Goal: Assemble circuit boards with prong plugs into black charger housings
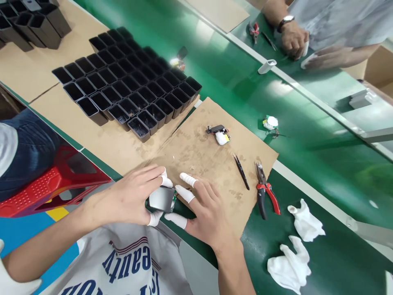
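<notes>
- Here's the left hand [133, 196], curled firmly round a dark casing [161, 199], fingers over its far side, thumb along the near one!
- The right hand [210, 211] comes in half open, thumb and forefinger at the casing's other end, right where a sliver of green board [175, 196] peeks out; whether those two grip it, you can't tell.
- White finger covers [185, 193] on both hands, and the casing sits low, between them, at the tabletop's [333, 260] front edge, close to the printed shirt [132, 262].
- Beyond the hands, on the cardboard sheet [196, 159]: a small circuit assembly [221, 137], with black tweezers [242, 173] lying nearer the right.
- Red-and-black pliers [261, 192] lie at that sheet's right edge, noses pointing away, and two crumpled white gloves [290, 267] rest farther right.
- Over on the left, rows of black casings [132, 84] stand packed together, open ends up!
- And across the way, a co-worker's hand [294, 40], watch [287, 20] on the wrist.
</notes>
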`<act>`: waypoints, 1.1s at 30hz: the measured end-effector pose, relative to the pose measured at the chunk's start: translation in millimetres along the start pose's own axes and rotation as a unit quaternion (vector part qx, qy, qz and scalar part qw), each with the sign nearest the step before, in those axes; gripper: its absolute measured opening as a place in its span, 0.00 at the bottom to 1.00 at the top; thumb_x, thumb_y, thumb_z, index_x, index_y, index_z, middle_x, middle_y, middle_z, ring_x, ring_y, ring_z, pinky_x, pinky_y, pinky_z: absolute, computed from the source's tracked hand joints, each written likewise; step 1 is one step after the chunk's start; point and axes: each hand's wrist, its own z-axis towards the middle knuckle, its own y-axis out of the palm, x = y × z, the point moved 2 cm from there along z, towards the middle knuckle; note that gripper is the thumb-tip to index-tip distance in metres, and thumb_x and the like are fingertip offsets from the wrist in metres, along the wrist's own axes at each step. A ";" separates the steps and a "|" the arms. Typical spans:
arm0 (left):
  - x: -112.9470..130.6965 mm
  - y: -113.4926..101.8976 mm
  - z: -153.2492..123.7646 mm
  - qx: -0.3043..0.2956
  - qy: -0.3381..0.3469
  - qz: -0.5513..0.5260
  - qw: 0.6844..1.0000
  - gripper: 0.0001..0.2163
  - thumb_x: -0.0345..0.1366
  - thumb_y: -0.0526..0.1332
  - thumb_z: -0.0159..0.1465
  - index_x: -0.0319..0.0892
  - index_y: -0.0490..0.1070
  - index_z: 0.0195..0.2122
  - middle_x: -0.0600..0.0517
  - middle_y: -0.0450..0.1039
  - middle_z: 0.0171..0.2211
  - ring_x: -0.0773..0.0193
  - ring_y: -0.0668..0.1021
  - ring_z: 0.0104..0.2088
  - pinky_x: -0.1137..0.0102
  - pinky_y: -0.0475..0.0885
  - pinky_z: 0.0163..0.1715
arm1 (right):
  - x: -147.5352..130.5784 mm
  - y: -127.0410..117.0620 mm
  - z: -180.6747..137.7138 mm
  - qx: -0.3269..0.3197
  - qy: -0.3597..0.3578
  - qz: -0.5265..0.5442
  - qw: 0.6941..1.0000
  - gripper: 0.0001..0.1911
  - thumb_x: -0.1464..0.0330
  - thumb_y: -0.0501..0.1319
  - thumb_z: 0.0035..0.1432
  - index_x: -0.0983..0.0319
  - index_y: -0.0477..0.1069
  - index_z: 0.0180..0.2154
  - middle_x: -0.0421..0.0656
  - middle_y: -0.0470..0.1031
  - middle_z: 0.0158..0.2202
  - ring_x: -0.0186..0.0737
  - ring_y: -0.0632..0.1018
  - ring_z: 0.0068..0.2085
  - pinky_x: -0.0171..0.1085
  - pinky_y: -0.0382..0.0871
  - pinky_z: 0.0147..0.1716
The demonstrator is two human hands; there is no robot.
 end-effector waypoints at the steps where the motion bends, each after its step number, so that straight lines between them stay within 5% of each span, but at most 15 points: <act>1: -0.7 -1.7 0.7 -0.010 0.000 -0.006 1.000 0.14 0.29 0.69 0.54 0.46 0.70 0.40 0.52 0.71 0.36 0.55 0.75 0.36 0.62 0.74 0.36 | -0.2 2.3 0.2 -0.002 -0.003 0.000 1.000 0.32 0.54 0.78 0.68 0.53 0.74 0.67 0.60 0.81 0.67 0.68 0.82 0.66 0.65 0.82 0.59; 11: -4.6 -19.3 4.6 -0.128 -0.043 -0.117 0.984 0.15 0.32 0.74 0.53 0.44 0.74 0.40 0.55 0.68 0.36 0.62 0.73 0.34 0.67 0.68 0.33 | -12.0 6.7 5.8 -0.005 -0.058 -0.026 0.998 0.24 0.46 0.65 0.77 0.60 0.78 0.52 0.59 0.86 0.57 0.62 0.83 0.58 0.60 0.80 0.59; 16: -2.6 -22.6 9.2 -0.126 -0.043 -0.146 0.980 0.18 0.32 0.74 0.51 0.43 0.76 0.43 0.56 0.70 0.36 0.62 0.75 0.35 0.68 0.69 0.34 | -15.0 5.8 7.1 0.029 -0.077 -0.042 0.996 0.24 0.48 0.58 0.81 0.61 0.77 0.51 0.57 0.86 0.50 0.59 0.83 0.51 0.57 0.81 0.54; 24: -0.2 -24.3 8.6 -0.117 -0.061 -0.183 0.974 0.16 0.32 0.75 0.51 0.44 0.77 0.41 0.55 0.73 0.38 0.63 0.77 0.35 0.68 0.72 0.36 | -10.6 6.3 6.3 0.027 -0.060 0.004 0.998 0.26 0.47 0.57 0.81 0.61 0.73 0.63 0.57 0.84 0.54 0.60 0.82 0.54 0.57 0.79 0.53; 33: 0.7 -28.2 11.8 -0.125 -0.080 -0.157 0.976 0.16 0.33 0.74 0.54 0.44 0.79 0.45 0.53 0.76 0.41 0.60 0.80 0.38 0.66 0.75 0.38 | -8.4 2.9 4.0 0.067 -0.067 -0.026 0.995 0.19 0.52 0.63 0.76 0.60 0.72 0.54 0.54 0.83 0.45 0.58 0.82 0.47 0.56 0.82 0.50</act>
